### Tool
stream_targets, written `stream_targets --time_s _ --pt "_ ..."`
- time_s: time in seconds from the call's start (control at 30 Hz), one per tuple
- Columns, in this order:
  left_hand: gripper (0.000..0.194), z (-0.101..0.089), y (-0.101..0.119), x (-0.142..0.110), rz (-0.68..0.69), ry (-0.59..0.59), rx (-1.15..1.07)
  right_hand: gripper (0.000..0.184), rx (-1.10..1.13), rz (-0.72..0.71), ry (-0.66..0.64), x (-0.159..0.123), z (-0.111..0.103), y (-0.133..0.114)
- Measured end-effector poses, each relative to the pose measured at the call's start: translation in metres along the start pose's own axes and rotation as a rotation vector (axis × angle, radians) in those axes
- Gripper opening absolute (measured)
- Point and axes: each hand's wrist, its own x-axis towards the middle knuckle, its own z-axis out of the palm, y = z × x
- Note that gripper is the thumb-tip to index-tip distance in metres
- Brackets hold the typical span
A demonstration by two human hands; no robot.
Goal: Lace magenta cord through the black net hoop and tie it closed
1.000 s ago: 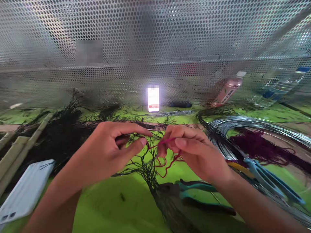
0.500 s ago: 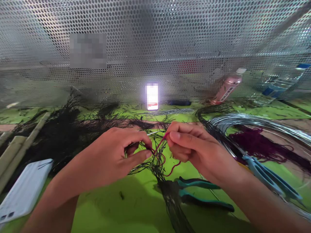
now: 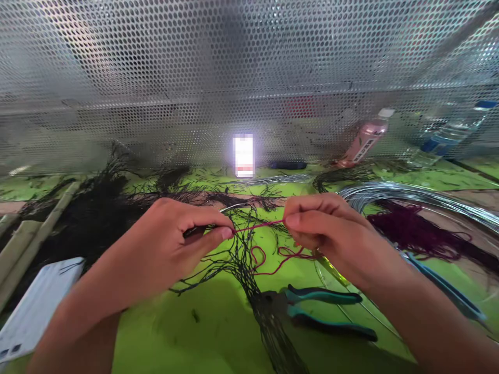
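Observation:
Between my hands a thin magenta thread (image 3: 260, 225) runs taut. My left hand (image 3: 183, 239) pinches its left end, together with dark strands, between thumb and forefinger. The other end sits in the thumb-and-finger pinch of my right hand (image 3: 327, 228). A bundle of dark branching strands (image 3: 244, 275) spreads below and between the hands and narrows toward the near edge. Loose loops of the magenta thread lie on the green surface under my right hand. Pliers with teal handles (image 3: 327, 296) lie right of the bundle, their jaws beside or under the strands.
A white phone (image 3: 42, 306) and wooden sticks (image 3: 35, 249) lie at left beside a dark strand heap (image 3: 101, 218). On the right are a wire coil (image 3: 413, 195), purple yarn (image 3: 413, 228) and blue-handled scissors (image 3: 448, 291). A lit phone (image 3: 244, 156) and a pink bottle (image 3: 366, 137) stand behind.
My right hand first drew the thread up close to the left hand, then moved right, pulling it straight. My left hand shifted slightly left, with the dark strands swaying along.

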Motion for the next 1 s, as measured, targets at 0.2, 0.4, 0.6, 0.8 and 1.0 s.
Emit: stream_targets --time_s 0.2,0.4,0.6,0.8,1.0 --pt "0.03 -0.01 0.003 -0.006 -0.082 0.042 -0.048 0.031 -0.075 -0.058 0.0 -0.001 -0.001 0.0" --pt "0.025 -0.005 0.002 -0.009 -0.118 0.102 0.048 0.032 -0.155 -0.08 0.009 0.0 0.004 -0.003" --pt "0.025 0.004 0.0 -0.001 -0.001 0.149 0.128 0.028 -0.212 -0.146 0.003 -0.001 0.007 -0.011" --pt "0.02 0.006 -0.002 0.006 0.041 0.056 -0.048 0.023 -0.162 -0.156 0.053 0.019 0.003 0.01" --pt "0.026 0.015 0.001 0.003 -0.119 0.009 -0.066 0.024 -0.074 -0.072 -0.09 0.024 0.005 0.026"
